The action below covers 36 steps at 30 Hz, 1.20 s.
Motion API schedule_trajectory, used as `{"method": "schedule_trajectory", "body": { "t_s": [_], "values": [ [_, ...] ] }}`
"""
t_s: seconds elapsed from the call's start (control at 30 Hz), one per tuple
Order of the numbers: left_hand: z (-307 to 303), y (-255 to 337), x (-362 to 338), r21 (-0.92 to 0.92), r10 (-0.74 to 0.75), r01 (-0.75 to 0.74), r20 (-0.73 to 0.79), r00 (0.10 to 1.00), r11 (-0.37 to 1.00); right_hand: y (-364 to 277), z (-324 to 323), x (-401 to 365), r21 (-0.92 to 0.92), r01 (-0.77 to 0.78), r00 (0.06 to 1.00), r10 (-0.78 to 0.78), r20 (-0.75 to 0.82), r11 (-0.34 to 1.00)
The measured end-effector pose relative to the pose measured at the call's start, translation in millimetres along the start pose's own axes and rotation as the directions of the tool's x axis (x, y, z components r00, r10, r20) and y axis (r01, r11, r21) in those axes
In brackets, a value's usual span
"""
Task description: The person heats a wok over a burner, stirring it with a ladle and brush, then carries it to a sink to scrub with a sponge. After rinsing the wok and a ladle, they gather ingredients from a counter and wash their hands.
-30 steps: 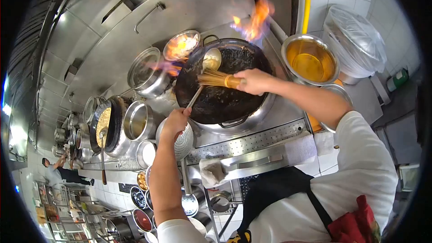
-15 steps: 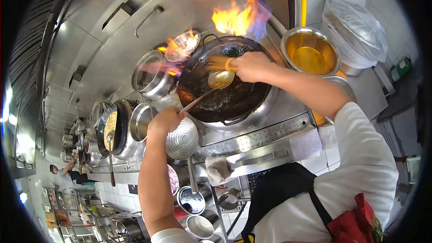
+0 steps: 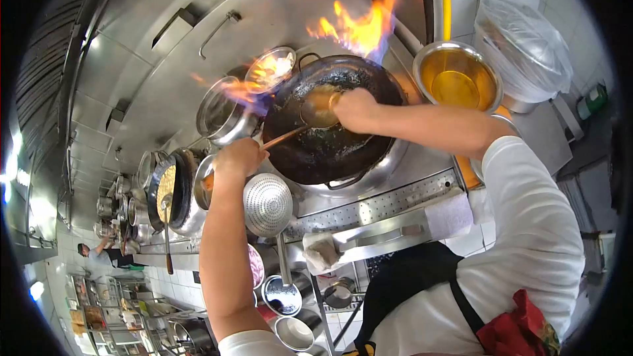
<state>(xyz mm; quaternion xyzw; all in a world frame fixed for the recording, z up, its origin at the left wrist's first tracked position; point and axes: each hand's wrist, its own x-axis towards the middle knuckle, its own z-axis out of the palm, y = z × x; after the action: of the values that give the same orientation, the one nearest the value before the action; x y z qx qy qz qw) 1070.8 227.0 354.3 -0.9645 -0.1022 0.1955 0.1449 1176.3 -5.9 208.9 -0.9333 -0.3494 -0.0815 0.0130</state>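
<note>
A large dark wok (image 3: 323,161) sits tilted over the burner, its inside wet and shiny. My left hand (image 3: 239,157) is closed round the handle of a ladle (image 3: 287,137), whose bowl is inside the wok. My right hand (image 3: 356,111) grips a bamboo wok brush (image 3: 324,99), its bristles blurred at the ladle's bowl. Below my left hand rests a perforated skimmer (image 3: 268,204) with its handle pointing toward me.
Flames (image 3: 362,26) rise behind the wok and also at its left. A steel bowl of yellow-orange liquid (image 3: 456,82) stands at right. To the left are pots (image 3: 221,112) and another wok (image 3: 165,188). A co-worker (image 3: 105,254) stands far left.
My right hand has drawn slightly left and down with the brush. My left hand has raised the ladle's handle a little. The flames have changed shape.
</note>
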Motion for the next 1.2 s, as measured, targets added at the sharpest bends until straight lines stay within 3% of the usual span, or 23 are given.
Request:
{"method": "schedule_trajectory", "body": {
  "t_s": [0.07, 0.2, 0.23, 0.33, 0.37, 0.4, 0.47, 0.53, 0.6, 0.63, 0.67, 0.73, 0.77, 0.8, 0.87, 0.93, 0.97, 1.0, 1.03, 1.07, 1.1, 1.13, 1.2],
  "values": [
    [-1, -5, 10, 0.005, -0.009, 0.009, 0.006, 1.0, 1.0, 11, 10, -7, 0.156, 0.025, 0.977, -0.058, 0.206, 0.987],
    [-13, 3, 6, 0.016, -0.013, 0.013, 0.007, 1.0, 1.0, 11, -13, 15, 0.001, -0.068, 0.993, 0.068, 0.1, 0.998],
    [-14, 3, 8, 0.013, 0.019, -0.019, 0.0, 1.0, 1.0, 7, -1, 10, 0.062, -0.045, 0.994, 0.039, 0.099, 0.997],
    [-24, 1, 16, -0.013, -0.041, 0.045, 0.217, 0.975, 0.999, 29, -20, 7, 0.117, -0.048, 0.987, 0.029, 0.159, 0.992],
    [-20, -3, 16, 0.034, 0.027, -0.031, 0.102, 0.994, 0.999, 35, -21, 9, 0.134, -0.058, 0.979, 0.03, 0.2, 0.989],
    [-17, -3, 16, 0.005, -0.002, 0.002, 0.099, 0.995, 1.0, 40, -14, 18, 0.108, -0.011, 0.985, -0.008, 0.171, 0.994],
    [-18, 5, 20, -0.056, -0.043, 0.047, 0.08, 0.996, 0.997, 19, 0, 16, 0.148, -0.102, 0.995, 0.098, 0.034, 0.984],
    [-27, 11, 24, -0.046, -0.076, 0.083, 0.135, 0.988, 0.995, 18, -15, -5, 0.178, 0.01, 0.964, -0.057, 0.258, 0.984],
    [-36, 8, 26, 0.049, -0.104, 0.098, 0.14, 0.985, 0.994, 34, -14, 5, 0.129, -0.073, 0.984, 0.051, 0.171, 0.989],
    [-33, 13, 19, 0.061, -0.116, 0.112, 0.053, 0.992, 0.992, 46, -24, 16, 0.1, -0.058, 0.968, 0.031, 0.248, 0.993],
    [-37, 17, 14, 0.067, -0.128, 0.127, 0.018, 0.992, 0.99, 40, -31, 19, 0.049, -0.05, 0.986, 0.042, 0.159, 0.998],
    [-38, 21, 7, 0.096, -0.136, 0.139, -0.035, 0.99, 0.986, 22, -35, 1, 0.172, -0.127, 0.987, 0.107, 0.123, 0.977],
    [-41, 24, 7, 0.075, -0.182, 0.181, 0.008, 0.983, 0.981, 19, -24, -6, 0.196, -0.05, 0.984, 0.015, 0.176, 0.979],
    [-44, 23, 4, 0.068, -0.165, 0.167, -0.035, 0.986, 0.984, 19, -7, -9, 0.226, 0.025, 0.971, -0.077, 0.225, 0.974],
    [-42, 17, -4, 0.096, -0.119, 0.128, -0.098, 0.988, 0.987, 38, -11, 3, 0.137, -0.144, 0.962, 0.106, 0.252, 0.98],
    [-11, 6, -17, 0.237, -0.061, 0.149, -0.342, 0.938, 0.96, 55, -50, 14, 0.029, -0.161, 0.958, 0.149, 0.246, 0.987],
    [16, -2, -28, 0.317, -0.009, 0.164, -0.438, 0.899, 0.934, 64, -81, 6, 0.063, -0.188, 0.952, 0.166, 0.255, 0.98],
    [53, -22, -40, 0.387, 0.227, 0.128, -0.745, 0.627, 0.913, 73, -103, -4, 0.098, -0.226, 0.945, 0.194, 0.262, 0.969],
    [89, -36, -37, 0.271, 0.133, 0.17, -0.817, 0.562, 0.947, 83, -107, -8, 0.214, -0.219, 0.964, 0.177, 0.2, 0.952],
    [119, -50, -37, 0.127, -0.044, 0.158, -0.627, 0.777, 0.979, 95, -109, -13, 0.319, -0.2, 0.978, 0.166, 0.13, 0.927],
    [146, -61, -40, -0.015, -0.178, 0.184, -0.354, 0.918, 0.983, 104, -80, -9, 0.457, -0.086, 0.993, 0.114, -0.034, 0.885],
    [165, -70, -41, -0.126, -0.206, 0.175, -0.305, 0.93, 0.976, 74, -113, -31, 0.72, -0.321, 0.944, 0.263, 0.197, 0.615],
    [193, -63, -56, -0.261, -0.209, 0.133, -0.288, 0.935, 0.956, 79, -54, -22, 0.844, -0.31, 0.951, 0.123, 0.285, 0.437]
  ]
}}
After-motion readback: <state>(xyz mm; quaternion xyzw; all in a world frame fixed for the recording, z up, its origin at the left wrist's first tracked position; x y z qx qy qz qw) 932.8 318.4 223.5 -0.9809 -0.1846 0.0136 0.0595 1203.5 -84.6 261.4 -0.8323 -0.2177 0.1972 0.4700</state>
